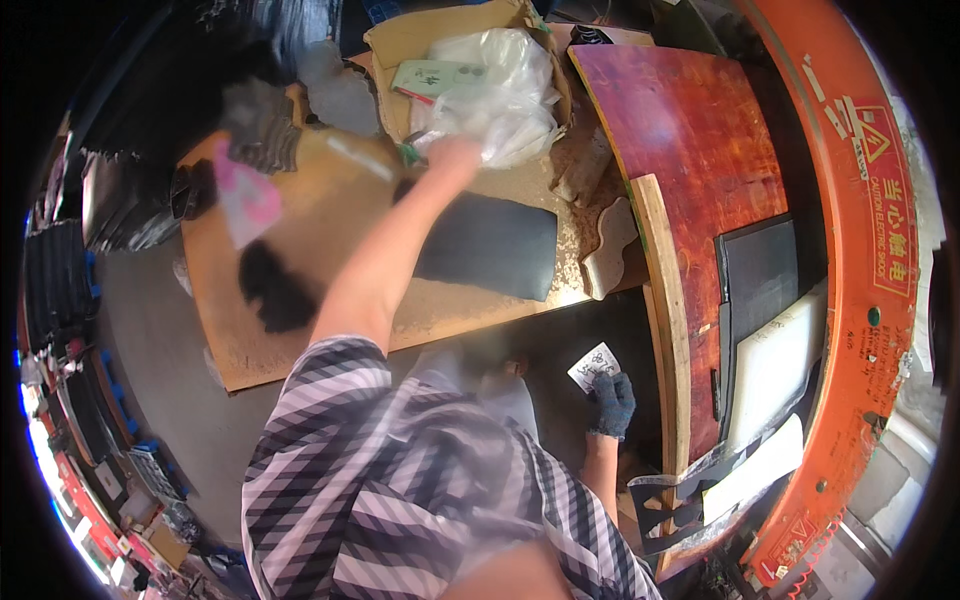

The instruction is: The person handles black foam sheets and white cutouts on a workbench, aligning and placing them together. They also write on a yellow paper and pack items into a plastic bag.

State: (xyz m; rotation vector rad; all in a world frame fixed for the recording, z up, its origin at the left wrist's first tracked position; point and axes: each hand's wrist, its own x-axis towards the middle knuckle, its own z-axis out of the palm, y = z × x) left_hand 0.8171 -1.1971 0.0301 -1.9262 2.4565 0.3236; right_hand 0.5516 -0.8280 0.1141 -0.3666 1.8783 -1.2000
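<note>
My left hand (455, 157), bare, reaches across the table to the near edge of an open cardboard box (405, 45). Clear plastic bags (505, 100) fill much of that box, and my fingers are blurred and partly hidden against them. Lower down at the right, my right hand (612, 408) wears a grey-blue knit glove. Its fingers are closed on a small white card (594, 368) with dark handwriting. Under my left forearm, a black rectangular sheet (490, 245) lies on the tan tabletop (270, 365). A dark glove-shaped piece (272, 288) rests left of the forearm.
A pink and white piece (245, 195) and stacked dark sheets (262, 125) are on the table's left. At right stand a reddish board (690, 130) with a wooden edge, a black panel (762, 275), a white block (770, 370) and an orange machine frame (850, 330).
</note>
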